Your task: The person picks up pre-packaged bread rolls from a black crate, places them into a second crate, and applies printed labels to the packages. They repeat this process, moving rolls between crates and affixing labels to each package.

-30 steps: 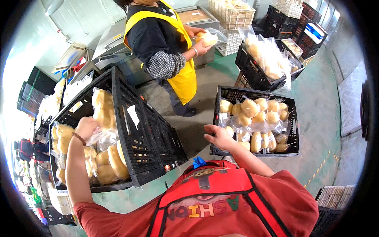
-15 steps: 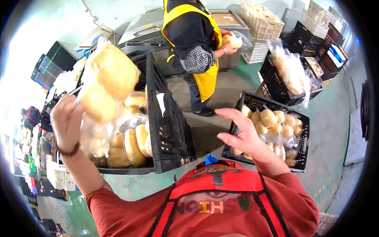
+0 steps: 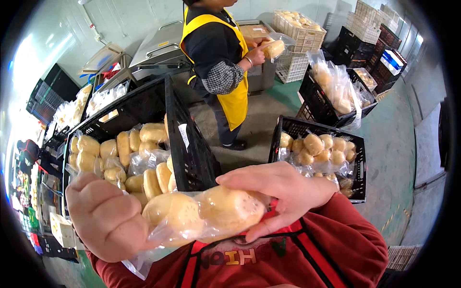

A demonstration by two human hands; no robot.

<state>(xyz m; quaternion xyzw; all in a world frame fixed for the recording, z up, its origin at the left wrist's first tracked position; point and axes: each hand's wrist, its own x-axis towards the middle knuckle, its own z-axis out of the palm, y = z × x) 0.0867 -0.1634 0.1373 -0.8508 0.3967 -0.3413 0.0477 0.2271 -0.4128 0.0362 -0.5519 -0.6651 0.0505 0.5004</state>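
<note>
The left hand (image 3: 108, 218) and the right hand (image 3: 278, 194) are both gripping one clear bag of bread buns (image 3: 204, 216), holding it close before the chest. It is already out of the black crate at the left (image 3: 189, 149), where many bags are waiting, and it is not lying yet in the black crate at the right (image 3: 355, 163), which is looking partly filled.

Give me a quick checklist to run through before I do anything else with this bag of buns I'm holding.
1. Both hands on the bag of buns: ok. The left hand grips one end, the right hand cups the other.
2. Bag sealed: cannot tell. Loose plastic hangs below the left hand.
3. Buns intact: ok, those that show look round and unsquashed.
4. Room in the right crate: cannot tell. Bagged buns cover most of its visible inside.
5. Room in the left crate: cannot tell, bagged buns fill its near part.
6. Co-worker out of the way: ok, standing beyond both crates.
</note>
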